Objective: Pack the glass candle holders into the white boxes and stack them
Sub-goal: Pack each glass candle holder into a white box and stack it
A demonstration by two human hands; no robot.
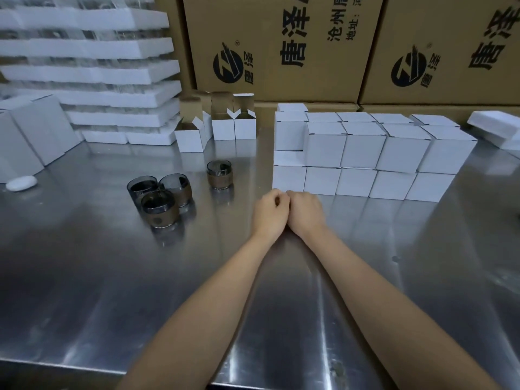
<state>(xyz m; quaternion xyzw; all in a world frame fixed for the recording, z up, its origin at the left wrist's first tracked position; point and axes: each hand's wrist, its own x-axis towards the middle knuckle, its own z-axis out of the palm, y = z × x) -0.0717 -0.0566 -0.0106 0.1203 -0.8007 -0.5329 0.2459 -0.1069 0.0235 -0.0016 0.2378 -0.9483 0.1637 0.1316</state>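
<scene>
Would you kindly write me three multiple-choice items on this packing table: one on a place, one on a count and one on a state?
1. Where does the lone holder stand?
A) on the floor
B) between the three clustered holders and the box stack
C) on top of the stack

2. How many holders stand on the table?
A) two
B) four
C) six

3. How are the left hand and right hand?
A) both fisted, holding nothing
B) the left grips a holder
C) both spread flat

Answers:
1 B: it stands alone on the steel, with the cluster to its left and the stack to its right.
2 B: there are three in the cluster plus one apart.
3 A: they rest side by side on the table, fingers curled and empty.
</scene>
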